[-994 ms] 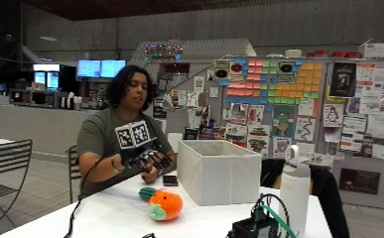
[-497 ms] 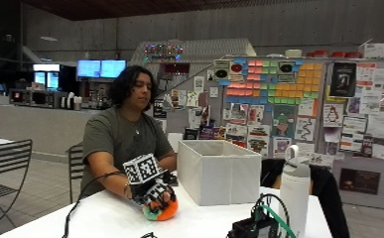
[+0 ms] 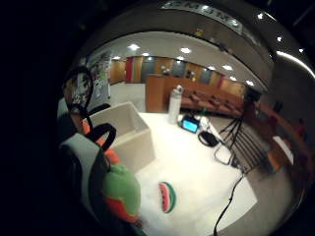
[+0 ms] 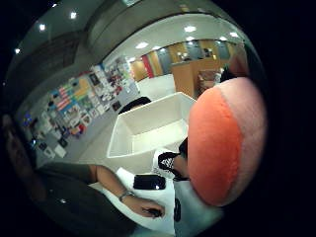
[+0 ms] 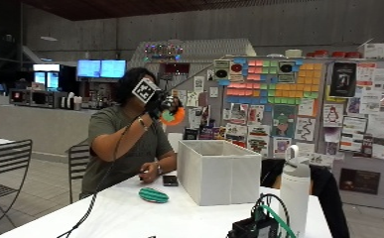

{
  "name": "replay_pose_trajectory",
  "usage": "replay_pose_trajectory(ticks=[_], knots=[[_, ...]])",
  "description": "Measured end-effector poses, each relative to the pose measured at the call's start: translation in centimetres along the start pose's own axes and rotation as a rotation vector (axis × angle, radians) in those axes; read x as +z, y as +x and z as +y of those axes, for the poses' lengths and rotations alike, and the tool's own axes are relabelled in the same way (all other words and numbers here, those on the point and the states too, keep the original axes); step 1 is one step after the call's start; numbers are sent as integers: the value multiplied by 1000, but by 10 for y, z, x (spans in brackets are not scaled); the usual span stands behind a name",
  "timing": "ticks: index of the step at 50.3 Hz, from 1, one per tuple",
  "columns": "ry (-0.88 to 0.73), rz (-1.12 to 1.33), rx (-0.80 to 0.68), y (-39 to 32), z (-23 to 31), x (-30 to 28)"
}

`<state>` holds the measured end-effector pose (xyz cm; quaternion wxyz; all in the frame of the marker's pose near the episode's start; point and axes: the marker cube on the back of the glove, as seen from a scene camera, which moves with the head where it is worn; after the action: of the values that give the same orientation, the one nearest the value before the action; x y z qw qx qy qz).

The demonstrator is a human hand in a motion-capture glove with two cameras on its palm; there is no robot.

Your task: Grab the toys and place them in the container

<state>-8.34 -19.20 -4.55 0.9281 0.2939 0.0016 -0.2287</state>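
I read the gloved right hand (image 5: 159, 103) as raised high, short of the container (image 5: 219, 171), fingers wrapped around the orange plush toy (image 5: 174, 117). Container interior shows bare where visible. Watermelon toy (image 5: 154, 195) lies on the table (image 5: 145, 218) beside it. One toy in transit, none yet deposited.

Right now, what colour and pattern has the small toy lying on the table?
The toy is a watermelon slice: green rim, red with dark seeds. Right little finger side palm view shows it best.
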Motion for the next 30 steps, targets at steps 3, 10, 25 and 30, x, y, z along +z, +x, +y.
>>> replay_pose_trajectory(ticks=[3, 10, 25, 30], knots=[[-6, 124, 174, 7, -51, 11], [-123, 214, 252, 34, -117, 50], [-436, 255, 307, 90, -127, 117], [-429, 239, 379, 86, -117, 110]])
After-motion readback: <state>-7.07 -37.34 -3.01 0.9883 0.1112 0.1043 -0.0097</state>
